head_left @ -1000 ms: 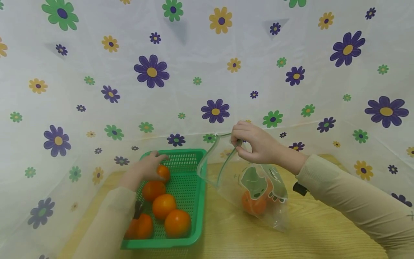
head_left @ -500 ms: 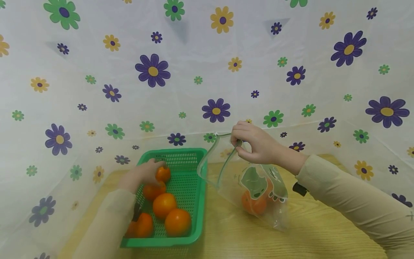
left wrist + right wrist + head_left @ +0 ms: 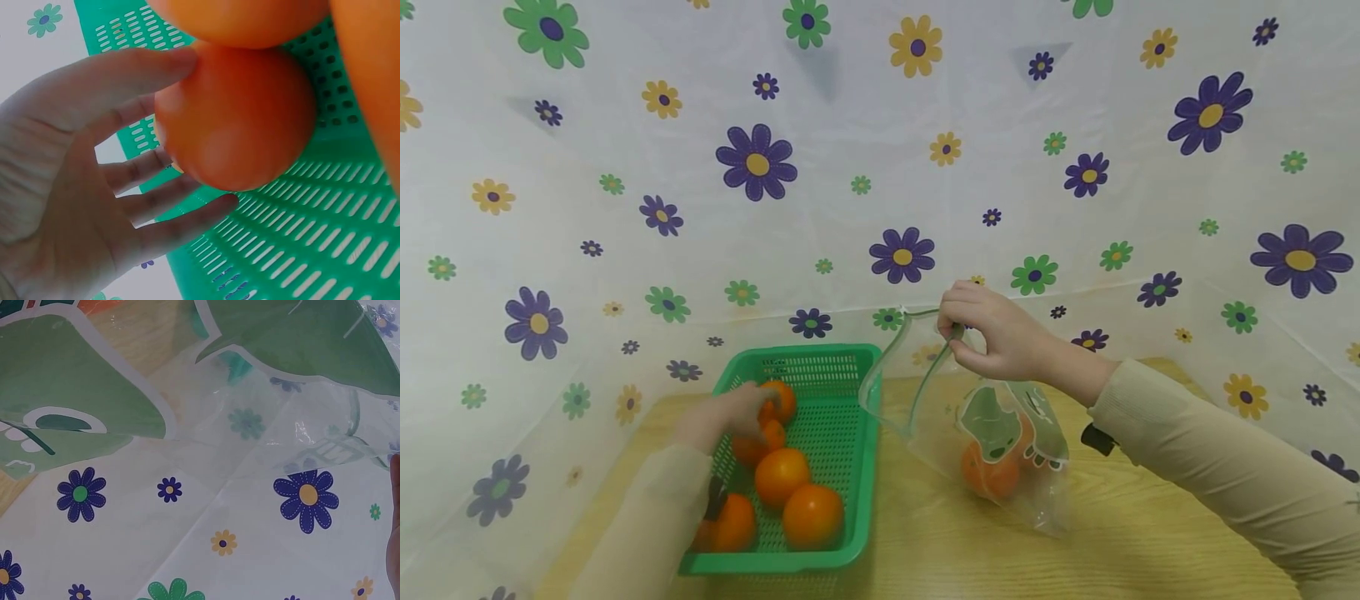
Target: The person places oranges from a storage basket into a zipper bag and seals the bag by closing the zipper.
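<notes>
My left hand [image 3: 733, 412] reaches into the green basket [image 3: 871, 467] around the farthest orange [image 3: 784, 402]. In the left wrist view, the left hand's thumb [image 3: 147, 69] touches this orange [image 3: 237, 125], with its spread fingers reaching behind and beside it and the palm well apart from it. My right hand [image 3: 992, 333] pinches the rim of a clear zip bag [image 3: 936, 408], holding its mouth open towards the basket. Orange fruit [image 3: 988, 473] lies in the bottom of the bag, partly covered by a green printed pattern [image 3: 62, 381].
Several more oranges [image 3: 812, 517] lie along the basket's left side and near end. Basket and bag stand on a wooden table [image 3: 1120, 517], and a flowered white curtain [image 3: 827, 217] rises behind and at both sides. A dark band [image 3: 1097, 437] shows beneath my right sleeve.
My left hand has lowered and shifted slightly towards me, its fingers and thumb settling around the far orange. The right hand and the zip bag have stayed in place.
</notes>
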Demonstrator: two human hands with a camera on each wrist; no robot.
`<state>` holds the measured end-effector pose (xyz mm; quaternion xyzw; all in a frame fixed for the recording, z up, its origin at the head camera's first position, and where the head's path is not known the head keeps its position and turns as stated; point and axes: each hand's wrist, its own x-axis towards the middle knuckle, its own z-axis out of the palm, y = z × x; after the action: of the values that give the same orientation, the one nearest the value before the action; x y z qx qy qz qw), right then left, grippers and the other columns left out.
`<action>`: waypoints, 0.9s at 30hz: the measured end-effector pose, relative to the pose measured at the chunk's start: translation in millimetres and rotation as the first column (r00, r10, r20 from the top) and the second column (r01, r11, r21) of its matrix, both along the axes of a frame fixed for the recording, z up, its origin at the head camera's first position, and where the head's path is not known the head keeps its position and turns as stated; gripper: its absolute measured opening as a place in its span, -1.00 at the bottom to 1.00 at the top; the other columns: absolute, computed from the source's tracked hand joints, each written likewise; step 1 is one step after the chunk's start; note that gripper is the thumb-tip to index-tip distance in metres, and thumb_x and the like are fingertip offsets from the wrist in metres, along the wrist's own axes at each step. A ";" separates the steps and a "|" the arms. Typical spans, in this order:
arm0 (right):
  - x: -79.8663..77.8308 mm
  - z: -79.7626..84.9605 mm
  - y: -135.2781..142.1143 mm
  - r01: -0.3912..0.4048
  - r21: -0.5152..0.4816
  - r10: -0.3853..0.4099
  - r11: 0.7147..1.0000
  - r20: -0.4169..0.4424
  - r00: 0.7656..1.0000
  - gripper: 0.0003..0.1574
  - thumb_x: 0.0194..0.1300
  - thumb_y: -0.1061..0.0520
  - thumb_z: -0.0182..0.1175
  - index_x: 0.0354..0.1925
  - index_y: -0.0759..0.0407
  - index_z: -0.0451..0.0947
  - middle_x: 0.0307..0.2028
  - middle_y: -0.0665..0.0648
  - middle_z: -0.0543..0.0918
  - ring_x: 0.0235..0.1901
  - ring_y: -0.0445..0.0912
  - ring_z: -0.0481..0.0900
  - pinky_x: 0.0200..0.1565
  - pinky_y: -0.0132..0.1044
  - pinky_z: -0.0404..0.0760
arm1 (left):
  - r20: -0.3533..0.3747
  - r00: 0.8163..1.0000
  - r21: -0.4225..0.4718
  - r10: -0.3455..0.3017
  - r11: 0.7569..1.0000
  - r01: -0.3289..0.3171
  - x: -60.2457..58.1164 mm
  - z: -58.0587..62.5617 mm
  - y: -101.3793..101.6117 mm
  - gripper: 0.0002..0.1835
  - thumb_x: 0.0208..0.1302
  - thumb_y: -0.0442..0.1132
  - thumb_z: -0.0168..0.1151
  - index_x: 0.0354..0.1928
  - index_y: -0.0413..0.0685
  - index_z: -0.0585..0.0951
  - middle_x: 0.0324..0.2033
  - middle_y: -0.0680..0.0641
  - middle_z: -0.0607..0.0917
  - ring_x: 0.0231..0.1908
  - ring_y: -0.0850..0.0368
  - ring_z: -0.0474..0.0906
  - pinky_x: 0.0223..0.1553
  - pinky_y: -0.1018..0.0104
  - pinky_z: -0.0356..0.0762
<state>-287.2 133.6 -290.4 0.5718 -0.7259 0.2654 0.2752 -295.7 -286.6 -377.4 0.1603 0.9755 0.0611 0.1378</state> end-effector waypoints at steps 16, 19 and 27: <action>-0.2 -3.0 0.0 0.005 -0.003 -0.005 1.000 -0.002 1.000 -0.93 0.18 0.30 0.16 -0.33 0.17 0.53 -0.39 0.04 0.51 -0.28 -0.14 0.34 -0.16 -0.21 0.38 | 0.085 0.996 0.016 0.012 1.000 -0.013 9.9 2.8 3.1 -0.47 -0.01 -0.40 0.52 0.09 -0.14 0.64 0.04 -0.27 0.68 0.02 -0.17 0.58 0.22 -0.25 0.62; -0.4 -3.4 0.8 0.007 -0.006 -0.007 1.000 -0.006 1.000 -0.92 0.18 0.31 0.16 -0.33 0.16 0.52 -0.39 0.03 0.50 -0.28 -0.14 0.35 -0.16 -0.21 0.38 | 0.084 0.996 0.002 0.008 1.000 -0.008 10.2 3.2 4.2 -0.46 -0.01 -0.39 0.53 0.10 -0.14 0.64 0.07 -0.28 0.67 0.05 -0.19 0.58 0.25 -0.28 0.60; -1.7 -2.8 3.7 -0.003 -0.015 0.003 1.000 -0.014 1.000 -0.90 0.17 0.34 0.15 -0.34 0.17 0.52 -0.40 0.04 0.50 -0.32 -0.13 0.38 -0.10 -0.19 0.37 | 0.071 0.997 0.003 -0.004 1.000 0.004 7.4 4.2 4.0 -0.41 -0.07 -0.43 0.53 0.11 -0.14 0.64 0.05 -0.28 0.65 0.00 -0.16 0.56 0.20 -0.23 0.63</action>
<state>-288.9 137.3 -293.2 0.5727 -0.7211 0.2672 0.2839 -288.3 -282.7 -373.2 0.1603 0.9696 0.0677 0.1722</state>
